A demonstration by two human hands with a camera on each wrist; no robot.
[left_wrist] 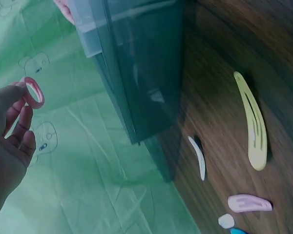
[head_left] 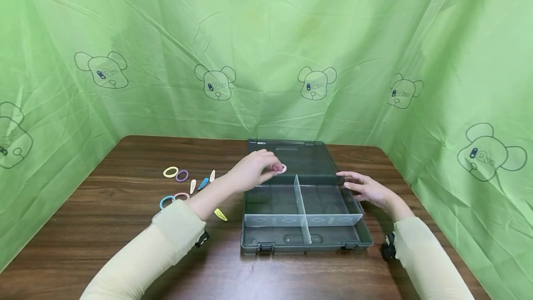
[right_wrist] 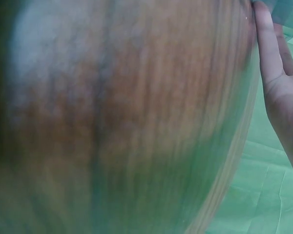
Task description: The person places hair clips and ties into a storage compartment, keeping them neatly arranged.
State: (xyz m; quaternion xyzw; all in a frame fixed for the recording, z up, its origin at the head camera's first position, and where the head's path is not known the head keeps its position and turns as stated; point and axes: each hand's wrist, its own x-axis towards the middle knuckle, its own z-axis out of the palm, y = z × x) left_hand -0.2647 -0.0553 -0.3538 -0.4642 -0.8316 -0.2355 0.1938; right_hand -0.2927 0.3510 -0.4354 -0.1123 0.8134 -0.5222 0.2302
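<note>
A small pink hair tie (left_wrist: pixel 39 100) is pinched between the thumb and fingers of my left hand (head_left: pixel 251 171), raised over the hinge side of a dark see-through organizer box (head_left: pixel 316 248). The box lies with its lid (head_left: pixel 308 157) folded back, and pale dividers (head_left: pixel 272 220) split it into compartments. At the box's right side, my right hand (head_left: pixel 370 191) touches the edge near the hinge with extended fingers. Left of the box lie a yellow snap hair clip (head_left: pixel 220 215), a blue clip (head_left: pixel 203 184) and two pale clips, one of them pink (left_wrist: pixel 249 203).
Farther left on the wooden table (head_left: pixel 104 221) lie a yellow hair tie (head_left: pixel 170 177), a purple hair tie (head_left: pixel 176 177), a blue hair tie (head_left: pixel 162 203) and another pink one (head_left: pixel 182 193), partly behind my left forearm. A green curtain (head_left: pixel 266 115) surrounds the table's back and sides.
</note>
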